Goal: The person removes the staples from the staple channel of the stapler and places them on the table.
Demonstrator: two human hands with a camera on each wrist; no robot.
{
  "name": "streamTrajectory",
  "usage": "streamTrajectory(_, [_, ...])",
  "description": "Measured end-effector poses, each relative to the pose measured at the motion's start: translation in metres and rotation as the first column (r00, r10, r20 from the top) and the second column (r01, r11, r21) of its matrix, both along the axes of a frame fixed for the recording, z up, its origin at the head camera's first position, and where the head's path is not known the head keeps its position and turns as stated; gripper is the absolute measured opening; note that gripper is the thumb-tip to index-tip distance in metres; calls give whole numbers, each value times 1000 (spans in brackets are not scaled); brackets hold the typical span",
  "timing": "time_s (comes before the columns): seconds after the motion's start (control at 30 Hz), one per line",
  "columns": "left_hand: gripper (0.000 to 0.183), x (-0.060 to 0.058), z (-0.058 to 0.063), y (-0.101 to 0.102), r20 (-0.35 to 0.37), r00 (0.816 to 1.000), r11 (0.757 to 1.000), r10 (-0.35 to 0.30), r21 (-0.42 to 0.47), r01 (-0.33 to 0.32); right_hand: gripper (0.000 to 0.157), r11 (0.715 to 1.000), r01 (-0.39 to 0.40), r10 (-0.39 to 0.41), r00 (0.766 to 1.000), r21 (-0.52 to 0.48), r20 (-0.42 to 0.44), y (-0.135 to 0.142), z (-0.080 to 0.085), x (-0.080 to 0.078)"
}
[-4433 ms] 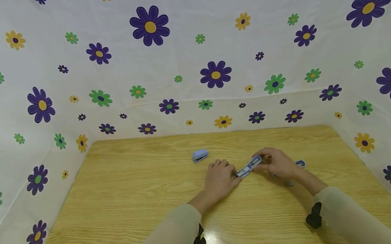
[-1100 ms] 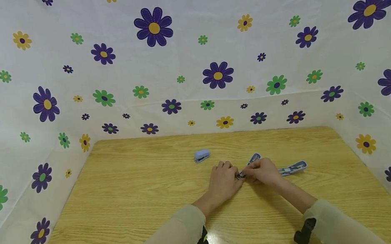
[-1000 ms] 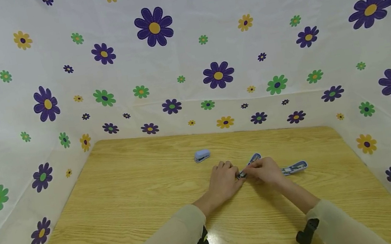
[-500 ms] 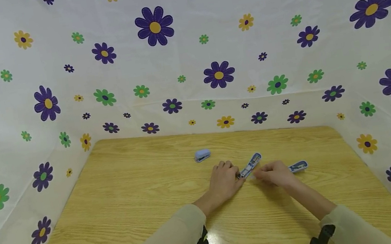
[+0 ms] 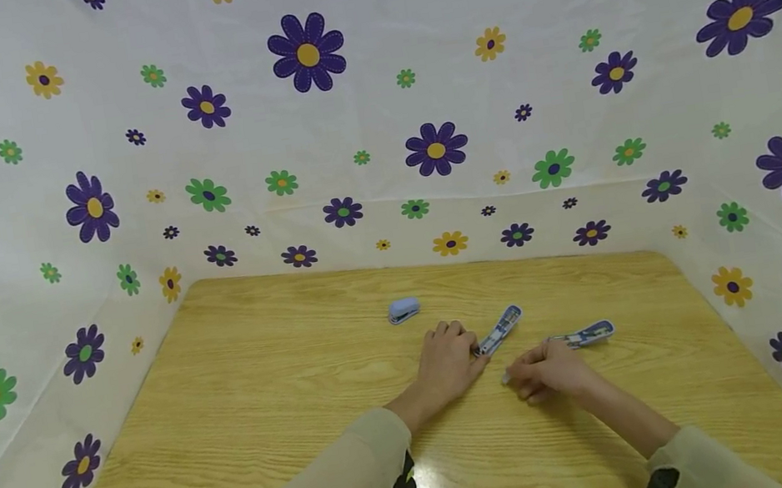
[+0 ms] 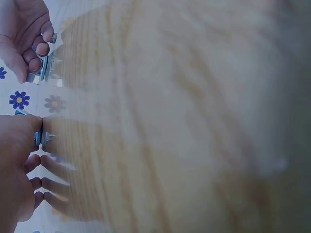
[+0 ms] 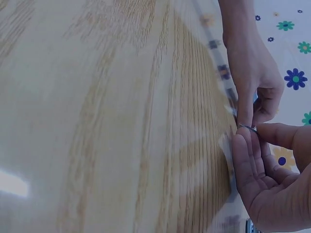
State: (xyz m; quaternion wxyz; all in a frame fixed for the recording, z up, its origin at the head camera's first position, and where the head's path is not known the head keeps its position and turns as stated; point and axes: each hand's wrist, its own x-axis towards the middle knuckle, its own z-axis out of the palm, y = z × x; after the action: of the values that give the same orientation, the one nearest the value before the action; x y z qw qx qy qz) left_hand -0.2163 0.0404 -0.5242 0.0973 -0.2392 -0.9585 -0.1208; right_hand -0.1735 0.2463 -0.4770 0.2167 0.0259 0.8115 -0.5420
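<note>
My left hand (image 5: 442, 363) rests on the table and grips the near end of a small blue stapler (image 5: 502, 328), opened out flat and slanting away to the right. Its far arm shows beyond my fingers. To the right, my right hand (image 5: 554, 367) pinches a short grey strip of staples (image 5: 506, 379) between thumb and fingers, just short of that stapler. In the right wrist view the strip of staples (image 7: 248, 128) appears edge-on as a thin dark line. A second opened blue stapler (image 5: 594, 332) lies behind my right hand, partly hidden by it.
A closed light-blue mini stapler (image 5: 403, 309) stands farther back, left of the opened one. The wooden tabletop (image 5: 265, 364) is walled at the back and sides by a flower-printed white cloth (image 5: 234, 158).
My right hand was at the stapler's far end, then worked at its middle, and has drawn back toward me with the strip of staples. My left hand stays on the stapler.
</note>
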Motion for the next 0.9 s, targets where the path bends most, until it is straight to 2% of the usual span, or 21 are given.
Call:
streamTrajectory(0.23, [29, 1, 0, 1, -2, 1000, 1000, -4, -9, 4, 29, 999, -3, 1, 999, 34, 44, -1, -2, 0])
streamTrajectory(0.47, [30, 0, -1, 1, 3, 1000, 1000, 1, -4, -1, 27, 999, 3, -5, 999, 53, 37, 1, -5, -2])
streamTrajectory(0.77, [33, 0, 0, 0, 36, 999, 1000, 3, 27, -4, 29, 996, 15, -12, 1000, 90, -29, 5, -6, -3])
streamTrajectory(0.9, [40, -2, 2, -4, 94, 995, 996, 9, 87, -17, 30, 994, 11, 2, 993, 110, -116, 3, -4, -4])
